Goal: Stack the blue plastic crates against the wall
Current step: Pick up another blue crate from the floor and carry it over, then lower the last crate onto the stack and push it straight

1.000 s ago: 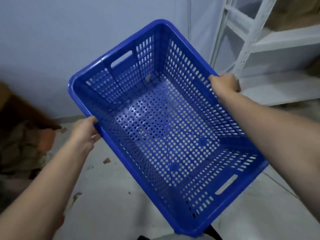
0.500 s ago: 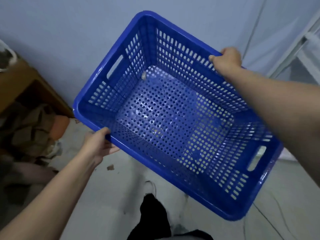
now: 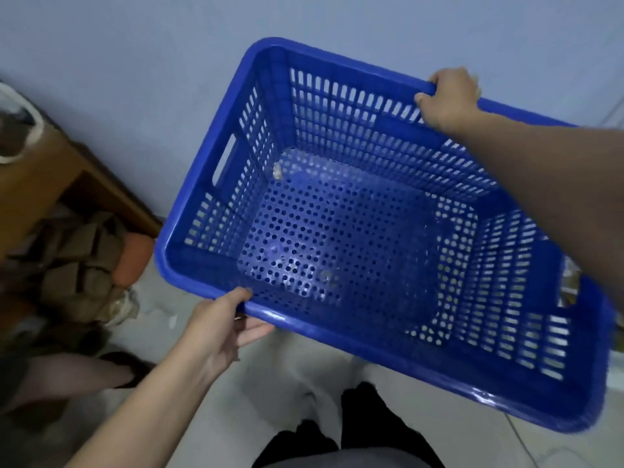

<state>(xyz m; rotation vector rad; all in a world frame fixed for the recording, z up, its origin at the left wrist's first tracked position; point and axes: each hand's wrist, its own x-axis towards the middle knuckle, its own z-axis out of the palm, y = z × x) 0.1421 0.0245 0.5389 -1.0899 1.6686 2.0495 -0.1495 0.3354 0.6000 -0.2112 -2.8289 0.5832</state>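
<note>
The blue crate [image 3: 337, 238] has swung closer to the wall [image 3: 135, 62], carried aloft with left hand [image 3: 216, 329] and right hand [image 3: 449, 96] fingers curled around opposite rims; lowering it squarely comes next.

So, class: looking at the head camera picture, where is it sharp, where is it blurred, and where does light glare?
Head view: the blue crate and both hands are fairly sharp; the clutter at the left edge is smeared and dim. Glare streaks the crate's near rim, beside the left hand. The right hand is evenly lit against the flat, shadowless wall.
</note>
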